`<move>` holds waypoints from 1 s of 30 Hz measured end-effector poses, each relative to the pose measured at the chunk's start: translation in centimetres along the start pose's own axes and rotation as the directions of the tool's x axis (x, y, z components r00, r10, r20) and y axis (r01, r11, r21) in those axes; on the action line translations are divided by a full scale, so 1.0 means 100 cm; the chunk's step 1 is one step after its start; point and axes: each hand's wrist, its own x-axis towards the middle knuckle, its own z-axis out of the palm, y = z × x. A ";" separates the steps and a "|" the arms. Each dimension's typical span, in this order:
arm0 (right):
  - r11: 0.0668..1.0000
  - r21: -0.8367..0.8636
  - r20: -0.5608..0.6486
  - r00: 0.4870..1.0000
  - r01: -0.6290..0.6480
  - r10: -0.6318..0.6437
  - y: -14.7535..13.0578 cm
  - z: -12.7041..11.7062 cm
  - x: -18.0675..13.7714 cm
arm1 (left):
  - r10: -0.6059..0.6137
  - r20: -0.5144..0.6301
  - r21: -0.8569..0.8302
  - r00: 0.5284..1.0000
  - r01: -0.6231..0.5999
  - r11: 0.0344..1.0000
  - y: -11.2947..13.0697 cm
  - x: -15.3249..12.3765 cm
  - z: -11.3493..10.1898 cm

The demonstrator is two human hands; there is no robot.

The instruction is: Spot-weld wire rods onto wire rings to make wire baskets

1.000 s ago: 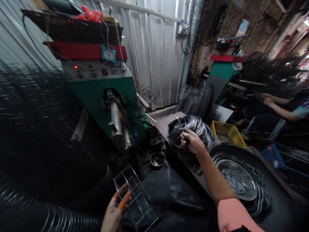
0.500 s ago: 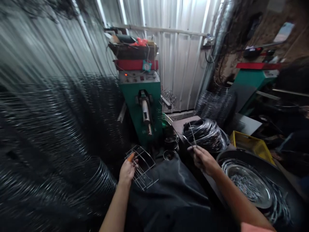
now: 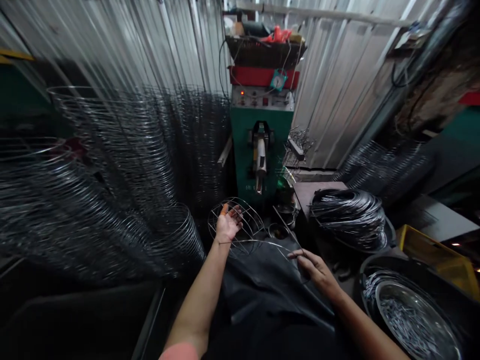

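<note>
Pinching a thin straight steel wire [image 3: 287, 227] between thumb and fingertips, the right hand [image 3: 317, 270] sits low over the lap, clamped on that wire, which slants up and away toward the table's edge. The left hand [image 3: 227, 223] is well apart from it and open, with the palm toward the head camera and the fingers spread. An orange finger guard [image 3: 224, 208] covers one fingertip, probably as protection against sharp wire ends. A domed cage of silver steel wire [image 3: 249, 222] stands just behind and around that open hand, held clear of the black lap covering [image 3: 270, 295], perhaps so that its wires do not snag. A long curved steel wire [image 3: 258, 243] runs from the cage toward the right hand.

To the right, a dark table [image 3: 318, 192] carries a black pan of coiled silver wire rings [image 3: 347, 215]. Beside it, a round steel tray [image 3: 380, 295] of short wire pieces sits in a black basin. Both lie near the right hand, likely placed for easy reach from the seat. Ahead stands a green machine with a red top and a control panel [image 3: 243, 145], with small steel bowls [image 3: 278, 231] at its foot. Tall stacks of silver wire cages [image 3: 123, 175] fill the left side, leaning toward the seat, and a yellow plastic crate [image 3: 431, 255] lies at the far right.
</note>
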 end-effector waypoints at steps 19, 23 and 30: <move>0.980 -0.190 0.256 0.960 -0.063 0.111 -0.040 -0.023 0.035 | -0.008 -0.047 0.138 0.999 0.014 0.990 0.000 -0.001 0.004; 0.964 -0.265 0.324 0.945 0.038 0.052 -0.061 -0.009 0.049 | 0.033 -0.058 0.228 0.998 -0.019 0.974 -0.008 -0.002 0.021; 0.919 -0.373 0.229 0.973 0.125 -0.039 -0.088 -0.015 0.078 | 0.219 -0.033 0.465 0.975 -0.179 0.867 -0.014 -0.003 0.021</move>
